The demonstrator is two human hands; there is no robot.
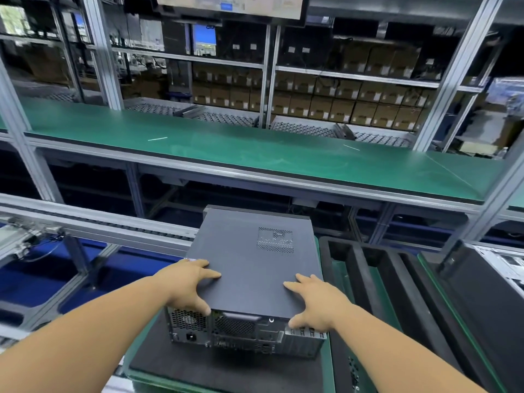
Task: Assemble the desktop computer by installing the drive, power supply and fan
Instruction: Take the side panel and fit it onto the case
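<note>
- Lower centre of frame: desktop computer case (pixel 252 268) lying on its side on a black foam pad (pixel 226 370), rear panel toward camera, side cover (pixel 249 251) already on.
- Left hand (pixel 187 282) spread flat on near-left corner of cover, thumb hooked over rear edge; fingers straight, pressing, not clenched.
- Right hand (pixel 314 302) likewise flat on near-right corner, thumb down over rear panel.
- Judged step: closing up or sliding the cover home; drive, power supply and fan presumably inside, none visible except grilles at rear.
- Next move likely needs even push from both palms along cover until seated, then fastening at the rear; screws not discernible.
- Right of case: green tray (pixel 331 321) edge, then black foam dividers (pixel 377 279); another chassis (pixel 504 268) at far right. Close neighbours, little room sideways.
- Left: roller conveyor rail (pixel 113 225), blue below.
- Beyond: green belt (pixel 226 143) across mid-frame, unobstructed.
- Upper frame: shelving with cardboard boxes (pixel 340 103), monitor (pixel 232 5) overhead.
</note>
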